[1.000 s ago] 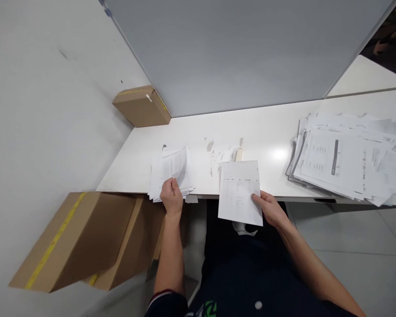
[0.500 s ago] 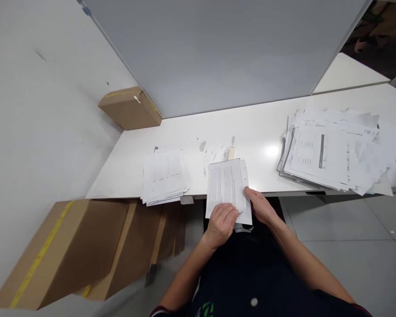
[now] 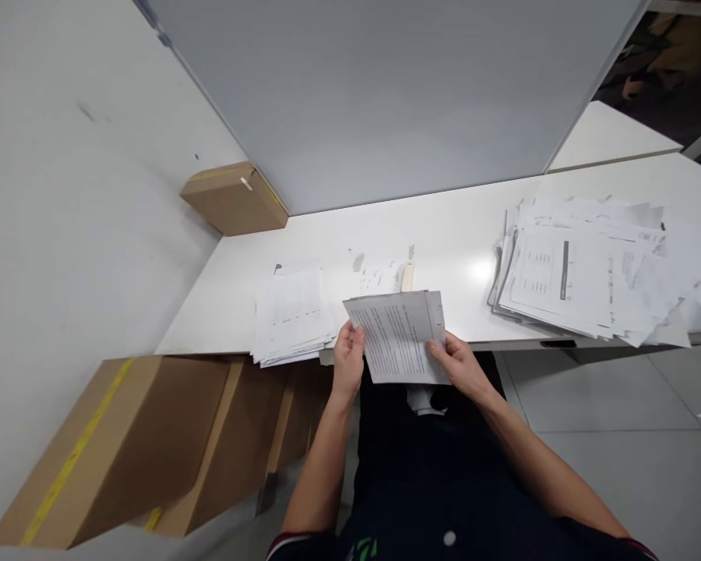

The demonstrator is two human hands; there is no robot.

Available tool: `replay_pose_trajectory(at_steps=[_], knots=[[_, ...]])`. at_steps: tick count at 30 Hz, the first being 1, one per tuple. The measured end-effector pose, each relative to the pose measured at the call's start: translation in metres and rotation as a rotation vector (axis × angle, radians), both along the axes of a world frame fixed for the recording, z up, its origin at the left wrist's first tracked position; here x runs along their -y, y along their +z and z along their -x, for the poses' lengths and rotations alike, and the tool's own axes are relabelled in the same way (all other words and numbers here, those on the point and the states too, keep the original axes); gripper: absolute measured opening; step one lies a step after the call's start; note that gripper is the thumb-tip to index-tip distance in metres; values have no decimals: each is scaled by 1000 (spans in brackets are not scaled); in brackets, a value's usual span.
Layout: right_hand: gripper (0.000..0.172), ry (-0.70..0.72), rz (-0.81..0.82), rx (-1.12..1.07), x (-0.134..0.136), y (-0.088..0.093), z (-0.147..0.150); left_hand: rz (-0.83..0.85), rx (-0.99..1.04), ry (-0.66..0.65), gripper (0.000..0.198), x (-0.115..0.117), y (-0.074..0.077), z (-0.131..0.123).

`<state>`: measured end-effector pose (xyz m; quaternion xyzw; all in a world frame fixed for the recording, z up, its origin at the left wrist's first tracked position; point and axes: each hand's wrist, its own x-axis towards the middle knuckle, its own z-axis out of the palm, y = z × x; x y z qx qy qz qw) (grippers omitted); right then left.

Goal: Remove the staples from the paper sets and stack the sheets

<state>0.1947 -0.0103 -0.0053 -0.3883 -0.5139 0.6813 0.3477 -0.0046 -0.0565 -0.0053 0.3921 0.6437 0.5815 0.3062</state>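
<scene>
A small stack of printed paper sheets (image 3: pixel 400 335) is held up over the table's front edge, tilted toward me. My left hand (image 3: pixel 349 354) grips its left edge, thumb on the front. At the right edge, my right hand (image 3: pixel 459 362) pinches the sheets with the thumb on top; the fingers behind are hidden. Just beyond the sheets lies a cream-coloured, narrow object (image 3: pixel 407 276), partly covered by them. To the left rests a neat pile of paper (image 3: pixel 295 315), overhanging the front edge a little.
A large, untidy heap of papers (image 3: pixel 584 273) covers the right of the white table (image 3: pixel 327 234). A cardboard box (image 3: pixel 237 201) stands in the back left corner. More cardboard boxes (image 3: pixel 152 444) sit below at left. A grey panel (image 3: pixel 397 101) rises behind the table.
My left hand has moved from the sheets' lower front to their left edge. The sheets now tilt up more, and my right thumb lies further over them.
</scene>
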Motion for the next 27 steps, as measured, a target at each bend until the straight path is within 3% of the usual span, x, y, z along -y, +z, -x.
replay_pose_trajectory(at_steps=[5, 9, 16, 27], knots=[[34, -107, -263, 29, -23, 22, 5, -210, -9, 52, 30, -28, 29, -8], [32, -178, -345, -34, -44, 21, 8, -312, -40, 22, 26, -42, 43, -15], [35, -146, -319, -7, -54, -3, 10, -231, -132, -35, 26, -49, 33, -19], [34, -152, -308, -9, -54, -13, 13, -234, -90, -1, 25, -50, 27, -25]])
